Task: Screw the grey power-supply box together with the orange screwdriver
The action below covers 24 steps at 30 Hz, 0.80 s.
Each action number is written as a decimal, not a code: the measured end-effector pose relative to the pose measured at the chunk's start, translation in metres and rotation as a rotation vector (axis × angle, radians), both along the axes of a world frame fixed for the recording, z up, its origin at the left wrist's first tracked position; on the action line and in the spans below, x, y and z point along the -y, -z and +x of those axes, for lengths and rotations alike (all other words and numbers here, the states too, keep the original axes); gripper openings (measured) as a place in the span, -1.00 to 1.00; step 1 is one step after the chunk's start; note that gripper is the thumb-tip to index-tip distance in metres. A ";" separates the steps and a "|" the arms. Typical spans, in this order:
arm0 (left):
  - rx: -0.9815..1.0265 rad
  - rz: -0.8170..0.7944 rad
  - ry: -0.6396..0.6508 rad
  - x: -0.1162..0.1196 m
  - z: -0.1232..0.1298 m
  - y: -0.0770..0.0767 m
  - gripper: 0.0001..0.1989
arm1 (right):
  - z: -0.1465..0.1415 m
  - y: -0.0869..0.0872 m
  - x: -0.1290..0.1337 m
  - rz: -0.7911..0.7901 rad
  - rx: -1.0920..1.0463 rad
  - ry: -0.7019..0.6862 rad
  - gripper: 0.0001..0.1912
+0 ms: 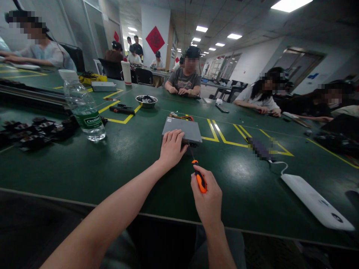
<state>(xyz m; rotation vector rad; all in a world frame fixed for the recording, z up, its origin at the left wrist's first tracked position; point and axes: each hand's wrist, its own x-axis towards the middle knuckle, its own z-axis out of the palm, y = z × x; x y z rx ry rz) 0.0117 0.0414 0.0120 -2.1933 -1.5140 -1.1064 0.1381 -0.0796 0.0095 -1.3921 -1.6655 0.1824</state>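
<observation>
A grey metal computer power supply [185, 129] lies on the green table, with several coloured wires [183, 116] at its far edge. My left hand [171, 149] grips its near left corner, fingers flat on the top and thumb at the front side. In my right hand [207, 194] is a screwdriver [201, 181] with an orange and black handle. Its thin shaft points away from me, and the tip meets the near side of the power supply. Exactly where the tip sits is too small to make out.
A water bottle [86, 108] stands to the left beside dark parts [33, 132]. Farther back are a metal bowl [146, 101] of small pieces and black tools [122, 109]. At right, a white power bank [316, 201] connects by cable to a phone [260, 148]. Several people sit around.
</observation>
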 end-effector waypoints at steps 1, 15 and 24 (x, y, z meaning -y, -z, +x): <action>0.003 0.001 -0.002 0.000 0.000 0.000 -0.61 | 0.000 0.000 0.000 0.002 0.002 0.000 -0.76; 0.026 0.005 0.004 0.000 0.001 0.000 -0.62 | -0.001 0.001 -0.001 -0.003 0.008 0.031 -0.76; 0.049 0.011 0.072 0.002 -0.002 -0.002 -0.52 | 0.000 0.000 0.001 0.000 -0.007 0.020 -0.76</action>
